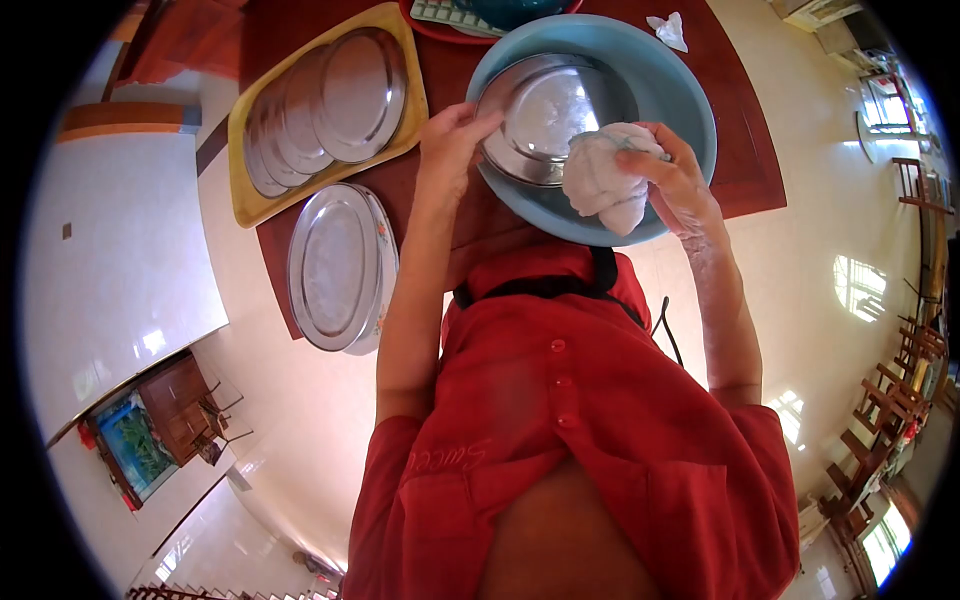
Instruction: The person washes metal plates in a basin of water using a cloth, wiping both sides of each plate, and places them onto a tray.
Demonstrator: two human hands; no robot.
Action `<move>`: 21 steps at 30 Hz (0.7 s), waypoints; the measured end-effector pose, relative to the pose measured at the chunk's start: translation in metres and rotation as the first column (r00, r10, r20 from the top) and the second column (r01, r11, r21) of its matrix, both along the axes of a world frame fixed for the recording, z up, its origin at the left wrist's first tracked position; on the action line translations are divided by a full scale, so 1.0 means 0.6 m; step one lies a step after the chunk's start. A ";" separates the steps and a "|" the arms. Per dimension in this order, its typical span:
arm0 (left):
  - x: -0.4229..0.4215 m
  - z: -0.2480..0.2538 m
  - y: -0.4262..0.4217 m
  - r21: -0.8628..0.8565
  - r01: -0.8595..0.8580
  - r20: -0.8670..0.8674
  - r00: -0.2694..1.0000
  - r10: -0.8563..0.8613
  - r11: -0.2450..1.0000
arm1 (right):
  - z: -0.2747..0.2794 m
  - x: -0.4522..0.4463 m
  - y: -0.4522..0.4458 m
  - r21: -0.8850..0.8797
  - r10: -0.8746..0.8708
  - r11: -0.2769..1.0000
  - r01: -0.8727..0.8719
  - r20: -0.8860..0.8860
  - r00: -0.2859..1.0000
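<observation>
A shiny round metal plate (pixel 545 110) is held tilted over a large blue basin (pixel 690 110). My left hand (pixel 455 140) grips the plate's left rim, thumb lying over its inner edge. In my right hand (pixel 675 175) is a bunched white cloth (pixel 608 175), in front of the plate's lower right part. Whether the cloth touches the plate I cannot tell. Left of the basin, a yellow tray (pixel 415 85) carries several overlapping metal plates (pixel 360 95). Nearer to me, an oval metal plate (pixel 335 265) lies on a white dish with a floral pattern (pixel 385 290).
The dark red table (pixel 745 150) bears all of these. Behind the basin is a red container (pixel 440 32) with a green keyboard-like item in it. A crumpled white tissue (pixel 668 32) lies at the table's far right. Wooden chairs (pixel 880 410) stand along the right side.
</observation>
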State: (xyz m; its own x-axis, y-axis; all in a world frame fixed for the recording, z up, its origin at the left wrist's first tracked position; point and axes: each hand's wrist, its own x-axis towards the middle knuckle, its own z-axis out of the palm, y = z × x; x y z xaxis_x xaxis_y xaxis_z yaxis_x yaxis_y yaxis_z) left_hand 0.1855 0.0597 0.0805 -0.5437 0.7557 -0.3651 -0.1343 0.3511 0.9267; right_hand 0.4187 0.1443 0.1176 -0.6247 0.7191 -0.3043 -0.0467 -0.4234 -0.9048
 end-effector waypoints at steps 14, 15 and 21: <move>0.115 0.025 0.030 0.502 -0.080 0.487 0.848 -0.206 0.861 | 0.061 -0.034 -0.002 0.399 -0.340 0.849 0.345 -0.088 0.936; 0.113 0.029 0.027 0.508 -0.019 0.464 0.848 -0.256 0.861 | 0.069 -0.047 -0.016 0.588 -0.289 0.749 0.306 -0.126 0.949; 0.099 0.016 -0.011 0.487 0.498 -0.441 0.849 -0.290 0.718 | 0.073 -0.088 -0.039 0.996 -0.174 -0.016 -0.086 0.082 0.981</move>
State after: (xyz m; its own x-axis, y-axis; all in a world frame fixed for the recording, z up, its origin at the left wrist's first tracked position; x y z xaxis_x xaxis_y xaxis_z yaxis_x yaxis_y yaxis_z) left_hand 0.2450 0.0534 0.0899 -0.1495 0.9313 0.3321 0.2231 -0.2954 0.9290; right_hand 0.3661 0.1210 0.1614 -0.6228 0.3968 0.6743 0.1465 0.9058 -0.3976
